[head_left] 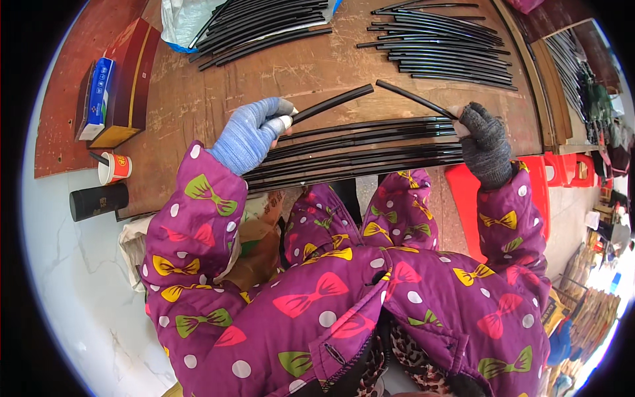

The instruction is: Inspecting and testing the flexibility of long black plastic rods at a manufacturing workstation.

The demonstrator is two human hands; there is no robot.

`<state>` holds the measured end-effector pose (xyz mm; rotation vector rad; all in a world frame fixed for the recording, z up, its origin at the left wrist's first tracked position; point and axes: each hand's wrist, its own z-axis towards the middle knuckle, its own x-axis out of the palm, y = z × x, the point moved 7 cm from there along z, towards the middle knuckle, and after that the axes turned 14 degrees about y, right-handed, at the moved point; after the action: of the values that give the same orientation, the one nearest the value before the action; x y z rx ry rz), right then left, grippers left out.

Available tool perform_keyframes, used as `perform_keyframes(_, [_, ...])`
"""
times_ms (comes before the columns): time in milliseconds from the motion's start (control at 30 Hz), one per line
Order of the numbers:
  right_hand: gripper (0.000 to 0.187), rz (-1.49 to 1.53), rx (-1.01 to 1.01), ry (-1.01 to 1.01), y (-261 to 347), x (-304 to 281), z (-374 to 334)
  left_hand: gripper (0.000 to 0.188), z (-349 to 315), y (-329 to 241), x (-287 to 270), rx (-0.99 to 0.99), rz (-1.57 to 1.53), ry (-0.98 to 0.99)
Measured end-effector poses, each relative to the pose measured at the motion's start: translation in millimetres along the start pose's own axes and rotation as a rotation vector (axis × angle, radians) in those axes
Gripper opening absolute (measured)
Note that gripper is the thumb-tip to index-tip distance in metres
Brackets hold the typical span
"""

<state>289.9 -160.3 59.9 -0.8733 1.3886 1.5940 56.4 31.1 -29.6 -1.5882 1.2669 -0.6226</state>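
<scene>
My left hand (248,135), in a light blue knitted glove, pinches the near end of a thick black rod (336,102). The rod slants up to the right. In a dark grey glove, my right hand (487,142) is closed on a thinner black rod (415,99) that slants up to the left. The far ends of both rods point at each other above the wooden table (317,73), a small gap apart. Below them, several long black rods (364,151) lie side by side along the table's near edge, running between my hands.
Piles of black rods lie at the far left (258,30), on a plastic sheet, and far right (450,51). At left stand a dark red box (132,86), a blue-and-white pack (99,92), a paper cup (121,168) and a black cylinder (99,201). A red stool (466,212) is at right.
</scene>
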Motion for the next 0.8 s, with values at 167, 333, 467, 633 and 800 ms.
perform_keyframes(167, [0.024, -0.036, -0.029, -0.005, -6.4, 2.8, -7.0, 0.025, -6.2, -10.6, 9.2, 0.099, 0.051, -0.016])
perform_keyframes(333, [0.025, -0.14, -0.058, 0.066, -3.7, 6.4, -11.5, 0.024, -10.9, -22.8, 17.4, 0.258, 0.307, -0.093])
perform_keyframes(467, [0.025, 0.11, -0.019, 0.257, 0.4, 22.5, 3.0, 0.018, -10.0, -51.8, 47.0, 0.371, 0.825, -0.122])
perform_keyframes(633, [0.026, 0.159, -0.037, 0.103, -18.1, 12.8, 4.1, 0.019, -9.1, -37.6, 42.2, 0.331, 0.706, -0.078])
perform_keyframes(800, [0.028, 0.052, 0.369, -0.217, -84.8, -49.1, -50.6, 0.02, -17.9, -1.6, 29.3, 0.011, 0.152, 0.045])
